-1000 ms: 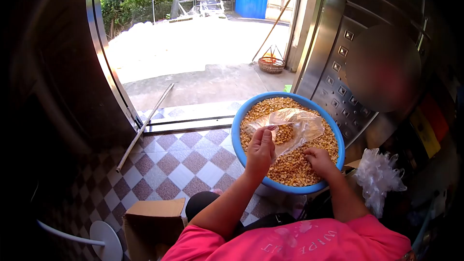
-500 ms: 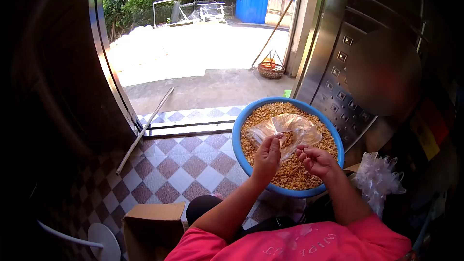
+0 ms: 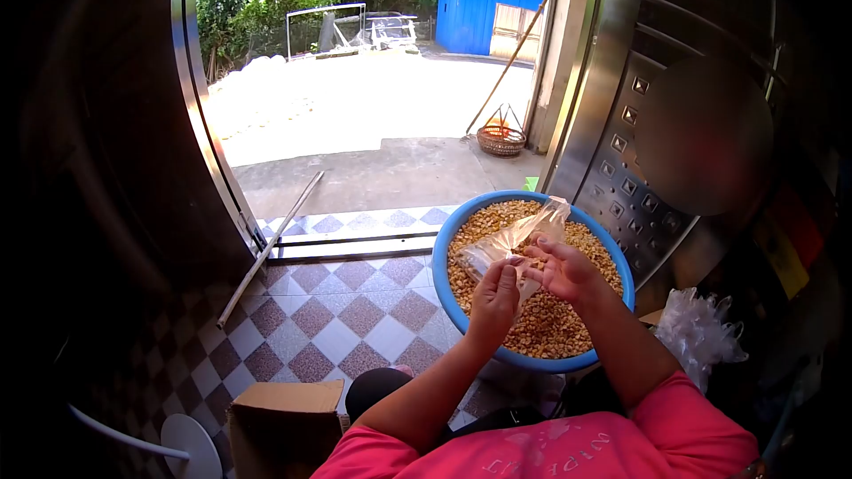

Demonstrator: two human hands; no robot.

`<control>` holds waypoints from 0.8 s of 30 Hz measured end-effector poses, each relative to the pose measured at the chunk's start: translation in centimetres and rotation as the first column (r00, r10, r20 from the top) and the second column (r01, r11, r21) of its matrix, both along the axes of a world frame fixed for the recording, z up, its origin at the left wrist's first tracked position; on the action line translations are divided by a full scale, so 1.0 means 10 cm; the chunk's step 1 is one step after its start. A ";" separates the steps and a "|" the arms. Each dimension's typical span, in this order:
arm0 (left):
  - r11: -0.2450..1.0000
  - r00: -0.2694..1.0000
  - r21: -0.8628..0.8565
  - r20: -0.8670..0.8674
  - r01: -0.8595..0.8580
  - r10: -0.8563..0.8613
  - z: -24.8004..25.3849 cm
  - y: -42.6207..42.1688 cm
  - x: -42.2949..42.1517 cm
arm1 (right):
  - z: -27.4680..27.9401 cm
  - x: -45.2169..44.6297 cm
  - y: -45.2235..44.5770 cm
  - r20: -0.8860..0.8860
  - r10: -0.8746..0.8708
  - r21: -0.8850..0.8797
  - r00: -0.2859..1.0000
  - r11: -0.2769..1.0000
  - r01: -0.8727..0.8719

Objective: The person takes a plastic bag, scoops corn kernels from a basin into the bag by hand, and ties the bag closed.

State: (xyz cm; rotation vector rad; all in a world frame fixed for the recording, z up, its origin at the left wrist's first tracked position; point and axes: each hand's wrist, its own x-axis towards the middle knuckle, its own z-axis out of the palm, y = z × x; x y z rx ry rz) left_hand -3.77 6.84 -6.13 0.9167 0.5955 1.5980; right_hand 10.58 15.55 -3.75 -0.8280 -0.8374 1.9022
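A clear plastic bag is held above a round blue basin filled with yellow grains that look like corn kernels. My left hand pinches the near edge of the bag between thumb and fingers. Just to its right, my right hand has its fingers apart beside the bag. Those fingertips overlap the plastic, and I cannot tell whether they touch it. The bag looks thin and mostly flat, its upper corner pointing away from me.
Clear plastic bags are bunched right of the basin. A cardboard box stands at lower left, beside a white round base. A pole lies across the doorsill. Outside are a wicker basket and a leaning stick.
My right hand has moved up and slightly left, and its curled fingers have spread. The far part of the bag has risen into a point. My left hand still pinches the edge.
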 end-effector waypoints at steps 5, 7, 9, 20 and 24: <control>1.000 1.000 0.006 -0.021 0.001 -0.001 -0.01 0.01 -0.01 | 0.10 -0.04 -0.15 0.264 0.040 0.049 0.964 0.997 -0.055; 0.999 1.000 0.034 -0.025 -0.003 0.004 -0.02 0.02 -0.01 | 0.07 -0.02 -0.21 0.393 0.011 0.166 0.920 0.983 -0.083; 1.000 1.000 0.029 -0.018 -0.003 0.004 -0.02 0.02 -0.02 | 0.07 0.02 -0.24 0.382 0.014 0.235 0.924 0.966 -0.112; 1.000 0.999 0.002 0.030 0.022 -0.022 0.00 0.02 -0.05 | -0.26 0.77 -0.57 0.847 -0.079 0.290 0.525 0.897 -0.334; 0.999 0.999 -0.019 0.029 0.029 -0.028 0.02 -0.01 -0.03 | -0.48 0.75 -0.58 0.928 -0.192 0.343 0.320 0.778 -0.527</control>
